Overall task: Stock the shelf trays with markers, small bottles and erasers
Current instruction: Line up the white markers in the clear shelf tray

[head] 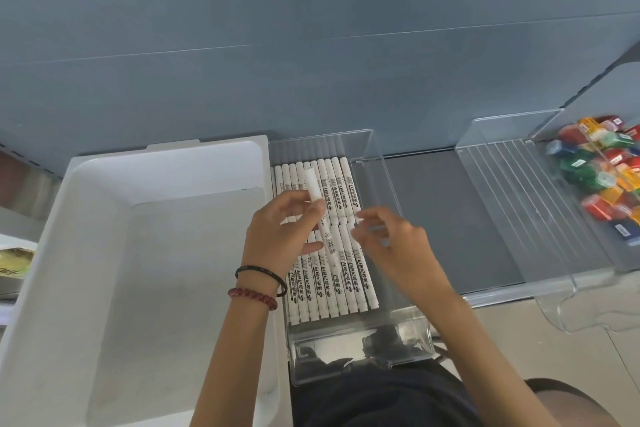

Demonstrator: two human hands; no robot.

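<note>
The left hand (pixel 280 229), palm up with two bracelets at the wrist, pinches a white marker (pixel 320 215) between thumb and fingers, tilted over the clear tray (pixel 382 166). The right hand (pixel 391 239) hovers just beside it, fingers loosely curled and blurred, gripping nothing visible. Two rows of markers (pixel 332 277) fill the tray's left side, leaving a bare strip along its right wall. A white bin (pixel 104 253) touches the tray's left edge.

A bin (pixel 138 253) sits at the left. Just right of it, a tray (pixel 382 166) holds markers (pixel 332 288) in two rows. Further right lies a ribbed tray (pixel 512 204), then small bottles (pixel 602 170).
</note>
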